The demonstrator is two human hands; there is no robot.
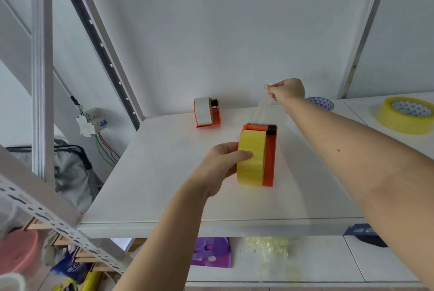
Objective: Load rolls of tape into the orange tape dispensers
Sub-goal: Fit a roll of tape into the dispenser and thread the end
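Gripping glossy yellow roll (pixel 250 158) in boxy orange dispenser (pixel 270 157), L hand (pixel 220 164).

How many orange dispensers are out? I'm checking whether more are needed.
2: near dispenser under the left hand, holding the yellow roll; far dispenser by the wall, holding a white roll. None seems hidden.

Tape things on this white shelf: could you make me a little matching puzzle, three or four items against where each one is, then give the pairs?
Items:
1. yellow roll
2. white roll
3. loose yellow roll
4. tape end

Places:
A. far right, lying flat
B. near dispenser, under left hand
C. pinched by raised right hand
D. far dispenser by the wall

Pairs: 1-B, 2-D, 3-A, 4-C
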